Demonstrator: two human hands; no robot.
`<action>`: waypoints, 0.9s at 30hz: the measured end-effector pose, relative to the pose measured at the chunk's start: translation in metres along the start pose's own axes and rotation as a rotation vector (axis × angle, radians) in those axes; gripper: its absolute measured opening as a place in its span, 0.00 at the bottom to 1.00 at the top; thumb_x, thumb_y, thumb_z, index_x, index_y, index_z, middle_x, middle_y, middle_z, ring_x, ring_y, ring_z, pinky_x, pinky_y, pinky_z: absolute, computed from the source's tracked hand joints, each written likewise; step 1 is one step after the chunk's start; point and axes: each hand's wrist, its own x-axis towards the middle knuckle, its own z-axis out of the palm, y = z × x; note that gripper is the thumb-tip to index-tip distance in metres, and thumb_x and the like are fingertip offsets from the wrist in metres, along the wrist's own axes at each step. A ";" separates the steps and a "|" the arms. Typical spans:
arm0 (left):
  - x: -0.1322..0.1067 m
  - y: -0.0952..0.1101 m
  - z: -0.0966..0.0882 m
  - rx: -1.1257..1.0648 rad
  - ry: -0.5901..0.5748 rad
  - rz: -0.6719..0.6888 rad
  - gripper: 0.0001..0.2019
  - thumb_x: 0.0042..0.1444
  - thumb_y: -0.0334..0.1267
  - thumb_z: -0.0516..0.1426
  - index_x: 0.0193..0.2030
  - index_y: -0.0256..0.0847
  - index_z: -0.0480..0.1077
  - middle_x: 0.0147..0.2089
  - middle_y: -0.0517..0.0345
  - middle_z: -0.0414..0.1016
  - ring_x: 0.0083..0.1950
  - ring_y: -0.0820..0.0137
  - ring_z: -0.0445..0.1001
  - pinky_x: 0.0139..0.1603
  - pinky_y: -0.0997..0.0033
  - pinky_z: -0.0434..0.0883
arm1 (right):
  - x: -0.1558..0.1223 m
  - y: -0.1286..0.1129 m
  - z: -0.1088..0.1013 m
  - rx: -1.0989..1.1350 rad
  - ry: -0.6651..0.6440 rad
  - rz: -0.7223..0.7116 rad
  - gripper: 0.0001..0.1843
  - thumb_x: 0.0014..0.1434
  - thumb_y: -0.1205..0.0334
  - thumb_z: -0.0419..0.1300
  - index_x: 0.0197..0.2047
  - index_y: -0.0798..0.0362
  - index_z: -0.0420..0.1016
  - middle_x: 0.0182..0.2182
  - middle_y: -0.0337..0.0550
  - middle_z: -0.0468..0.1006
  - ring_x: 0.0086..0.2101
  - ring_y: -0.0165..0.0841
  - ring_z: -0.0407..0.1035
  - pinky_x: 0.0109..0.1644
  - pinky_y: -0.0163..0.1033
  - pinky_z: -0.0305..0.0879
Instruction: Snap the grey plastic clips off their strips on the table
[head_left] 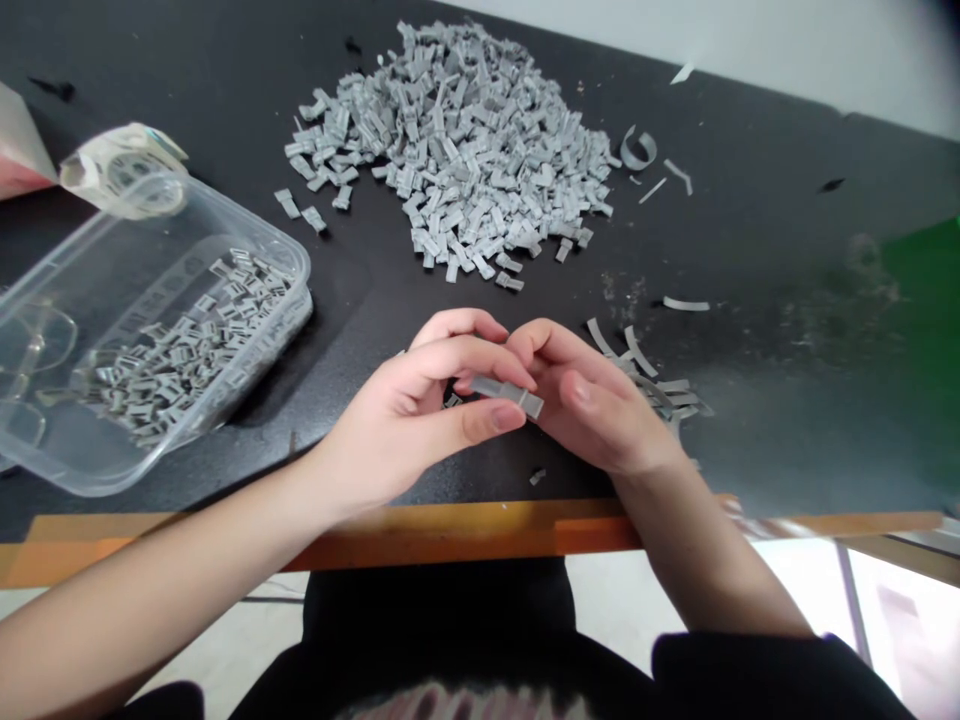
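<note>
Between the thumb and fingers of my left hand [409,410] is a small flat grey plastic piece [531,404] with a raised band near its end. Close by on the right, my right hand [611,410] has loosely bent fingers, with the thumb apart from them and nothing visible in its grasp. Its fingertips are by the left fingers; whether they touch the piece is hidden. Beyond both hands lies a big heap of small grey plastic pieces [487,140]. On the table below the hands sits one tiny grey clip [537,476].
At left stands a clear plastic box [112,475] with many small grey clips [180,360] inside. A tape roll [127,165] rests by its far rim. Grey strips [671,395] lie right of my right hand, and a curled strip [637,150] farther back. Orange-brown tape [480,530] lines the table's front edge.
</note>
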 end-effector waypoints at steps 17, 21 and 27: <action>-0.001 -0.001 0.002 0.095 -0.033 0.055 0.05 0.58 0.32 0.67 0.40 0.47 0.81 0.49 0.58 0.71 0.49 0.69 0.71 0.52 0.68 0.70 | 0.005 0.006 0.005 0.107 0.076 -0.022 0.12 0.57 0.64 0.74 0.36 0.51 0.73 0.31 0.34 0.75 0.32 0.26 0.70 0.40 0.31 0.69; -0.003 0.001 0.002 0.234 -0.027 0.142 0.06 0.58 0.31 0.67 0.41 0.47 0.80 0.49 0.57 0.71 0.51 0.69 0.72 0.56 0.67 0.72 | 0.006 0.006 0.004 0.108 0.068 -0.011 0.10 0.58 0.64 0.73 0.36 0.51 0.74 0.31 0.34 0.75 0.32 0.26 0.69 0.38 0.31 0.67; -0.004 0.004 0.004 0.283 -0.033 0.110 0.04 0.57 0.33 0.68 0.39 0.46 0.80 0.48 0.56 0.69 0.47 0.69 0.72 0.47 0.69 0.77 | 0.007 0.008 0.002 0.119 0.051 0.052 0.15 0.54 0.58 0.76 0.35 0.51 0.73 0.31 0.37 0.78 0.30 0.27 0.69 0.36 0.33 0.68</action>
